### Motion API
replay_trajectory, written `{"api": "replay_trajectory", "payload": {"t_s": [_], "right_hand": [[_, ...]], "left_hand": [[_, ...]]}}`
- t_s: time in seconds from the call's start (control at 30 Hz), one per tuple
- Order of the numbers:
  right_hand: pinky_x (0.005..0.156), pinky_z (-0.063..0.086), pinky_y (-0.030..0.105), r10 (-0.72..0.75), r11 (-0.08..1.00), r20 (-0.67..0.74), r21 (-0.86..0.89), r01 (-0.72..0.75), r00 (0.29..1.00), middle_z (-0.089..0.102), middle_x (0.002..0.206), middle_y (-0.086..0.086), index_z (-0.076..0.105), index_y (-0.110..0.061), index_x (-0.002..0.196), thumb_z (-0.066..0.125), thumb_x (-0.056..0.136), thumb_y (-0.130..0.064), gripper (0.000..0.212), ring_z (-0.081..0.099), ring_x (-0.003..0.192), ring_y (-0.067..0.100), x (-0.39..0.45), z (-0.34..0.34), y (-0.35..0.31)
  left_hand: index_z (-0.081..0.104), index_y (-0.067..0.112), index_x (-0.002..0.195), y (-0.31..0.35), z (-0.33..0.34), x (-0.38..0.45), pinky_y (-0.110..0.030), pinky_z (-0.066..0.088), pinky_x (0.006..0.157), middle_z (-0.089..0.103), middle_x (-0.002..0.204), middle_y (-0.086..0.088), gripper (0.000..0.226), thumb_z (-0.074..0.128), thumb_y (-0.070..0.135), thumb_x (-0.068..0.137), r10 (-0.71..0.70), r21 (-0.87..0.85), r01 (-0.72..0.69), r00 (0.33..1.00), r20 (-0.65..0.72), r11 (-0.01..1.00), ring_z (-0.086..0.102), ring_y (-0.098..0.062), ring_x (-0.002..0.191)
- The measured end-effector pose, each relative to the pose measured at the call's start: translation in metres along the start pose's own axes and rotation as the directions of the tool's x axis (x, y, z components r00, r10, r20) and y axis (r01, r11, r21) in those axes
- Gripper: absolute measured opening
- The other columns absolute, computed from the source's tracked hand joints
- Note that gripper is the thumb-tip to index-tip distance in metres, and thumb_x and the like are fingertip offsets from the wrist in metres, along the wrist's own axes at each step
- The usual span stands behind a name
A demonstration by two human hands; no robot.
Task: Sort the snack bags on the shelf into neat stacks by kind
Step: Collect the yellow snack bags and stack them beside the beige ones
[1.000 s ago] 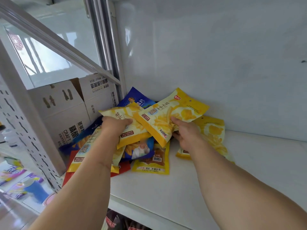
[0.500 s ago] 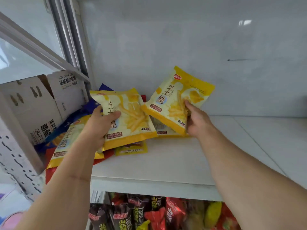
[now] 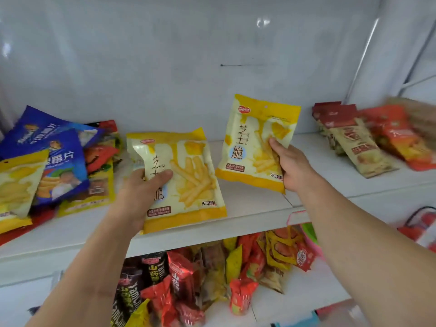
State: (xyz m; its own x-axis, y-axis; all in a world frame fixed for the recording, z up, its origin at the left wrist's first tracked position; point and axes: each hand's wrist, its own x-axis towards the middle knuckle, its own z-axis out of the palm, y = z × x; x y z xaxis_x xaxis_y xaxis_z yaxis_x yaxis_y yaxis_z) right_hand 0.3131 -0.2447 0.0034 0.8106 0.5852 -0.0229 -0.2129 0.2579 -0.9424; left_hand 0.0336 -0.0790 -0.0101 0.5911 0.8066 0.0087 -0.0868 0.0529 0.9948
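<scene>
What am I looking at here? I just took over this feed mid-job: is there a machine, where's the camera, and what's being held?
There is no machine. A person works with two bare hands, and the single camera sits on their head, looking forward and down, so both arms reach in from the bottom of the picture. The left hand grips a yellow bag of fries; the right hand grips a second yellow bag of the same kind, held more upright. Both are over the middle of a white shelf. At the shelf's left end lies a mixed heap of blue, yellow and red bags. At its right end lie red and tan bags, blurred. A lower shelf holds more snack bags.
</scene>
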Motion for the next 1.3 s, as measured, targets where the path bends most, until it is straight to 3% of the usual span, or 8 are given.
{"api": "replay_trajectory", "payload": {"t_s": [0.13, 0.3, 0.4, 0.53, 0.73, 0.87, 1.07, 1.3], "right_hand": [[0.079, 0.059, 0.05, -0.012, 0.999, 0.013, -0.052, 0.012, 1.0, 0.077, 0.1, 0.008, 0.068, -0.018, 0.108, 0.067, 0.093, -0.031, 0.02, 0.075, 0.09, 0.028, 0.029, -0.061, -0.02], [0.08, 0.058, 0.054, 0.003, 0.994, 0.031, -0.108, 0.001, 1.0, 0.076, 0.103, 0.008, 0.068, -0.018, 0.112, 0.069, 0.092, -0.029, 0.023, 0.074, 0.091, 0.029, 0.086, -0.131, -0.04], [0.076, 0.058, 0.057, -0.039, 0.985, 0.067, -0.163, 0.05, 0.997, 0.075, 0.108, 0.003, 0.066, -0.026, 0.115, 0.07, 0.091, -0.028, 0.024, 0.073, 0.095, 0.028, 0.121, -0.161, -0.052], [0.073, 0.06, 0.053, -0.017, 0.976, 0.105, -0.213, 0.039, 0.994, 0.074, 0.111, 0.003, 0.063, -0.022, 0.124, 0.071, 0.09, -0.029, 0.036, 0.074, 0.094, 0.026, 0.158, -0.18, -0.059], [0.066, 0.062, 0.039, -0.019, 0.966, 0.107, -0.254, 0.045, 0.994, 0.076, 0.091, -0.008, 0.065, -0.031, 0.098, 0.075, 0.087, -0.027, 0.016, 0.074, 0.082, 0.017, 0.189, -0.179, -0.057], [0.082, 0.058, 0.054, 0.039, 0.948, 0.151, -0.318, 0.011, 0.988, 0.077, 0.098, 0.005, 0.072, -0.019, 0.106, 0.082, 0.078, -0.023, 0.03, 0.075, 0.088, 0.027, 0.206, -0.176, -0.052], [0.085, 0.059, 0.042, -0.005, 0.872, 0.107, -0.487, 0.056, 0.994, 0.076, 0.103, -0.002, 0.066, -0.02, 0.114, 0.084, 0.076, -0.029, 0.043, 0.074, 0.09, 0.02, 0.238, -0.172, -0.04], [0.094, 0.053, 0.042, -0.054, 0.773, 0.068, -0.628, 0.085, 0.996, 0.071, 0.11, -0.003, 0.06, -0.019, 0.12, 0.084, 0.075, -0.034, 0.054, 0.068, 0.101, 0.019, 0.271, -0.167, -0.03]], "left_hand": [[0.068, 0.011, 0.114, -0.01, 0.064, 0.01, -0.047, 0.06, 0.079, 0.078, 0.1, -0.011, 0.028, 0.071, 0.027, 0.091, -0.009, -0.012, 0.009, 1.0, -0.005, 1.0, 0.076, -0.031, 0.088], [0.07, 0.013, 0.112, -0.014, 0.152, 0.026, -0.037, 0.061, 0.07, 0.078, 0.1, -0.009, 0.022, 0.064, 0.027, 0.096, -0.012, -0.042, 0.013, 1.0, 0.014, 0.999, 0.076, -0.029, 0.089], [0.068, 0.01, 0.115, -0.018, 0.195, 0.037, -0.039, 0.062, 0.071, 0.078, 0.102, -0.012, 0.026, 0.064, 0.027, 0.096, -0.016, -0.062, 0.015, 1.0, -0.017, 0.998, 0.076, -0.032, 0.091], [0.064, 0.007, 0.119, -0.025, 0.235, 0.051, -0.046, 0.059, 0.08, 0.077, 0.104, -0.013, 0.033, 0.064, 0.029, 0.096, -0.052, -0.065, 0.048, 0.997, -0.05, 0.997, 0.075, -0.033, 0.092], [0.064, 0.008, 0.117, -0.025, 0.264, 0.082, -0.051, 0.058, 0.085, 0.078, 0.101, -0.012, 0.032, 0.064, 0.031, 0.096, -0.058, -0.034, 0.057, 0.998, -0.037, 0.998, 0.076, -0.034, 0.09], [0.061, 0.009, 0.119, -0.029, 0.269, 0.101, -0.059, 0.057, 0.087, 0.077, 0.103, -0.013, 0.04, 0.069, 0.037, 0.092, -0.071, -0.009, 0.071, 0.997, -0.015, 0.997, 0.075, -0.037, 0.091], [0.061, 0.011, 0.116, -0.034, 0.277, 0.119, -0.059, 0.058, 0.086, 0.078, 0.1, -0.012, 0.041, 0.071, 0.04, 0.089, -0.083, 0.05, 0.084, 0.996, -0.019, 0.995, 0.075, -0.036, 0.089], [0.063, 0.013, 0.112, -0.042, 0.291, 0.133, -0.057, 0.059, 0.084, 0.078, 0.097, -0.009, 0.045, 0.071, 0.049, 0.087, -0.102, 0.146, 0.111, 0.993, -0.063, 0.983, 0.076, -0.033, 0.086]]}}
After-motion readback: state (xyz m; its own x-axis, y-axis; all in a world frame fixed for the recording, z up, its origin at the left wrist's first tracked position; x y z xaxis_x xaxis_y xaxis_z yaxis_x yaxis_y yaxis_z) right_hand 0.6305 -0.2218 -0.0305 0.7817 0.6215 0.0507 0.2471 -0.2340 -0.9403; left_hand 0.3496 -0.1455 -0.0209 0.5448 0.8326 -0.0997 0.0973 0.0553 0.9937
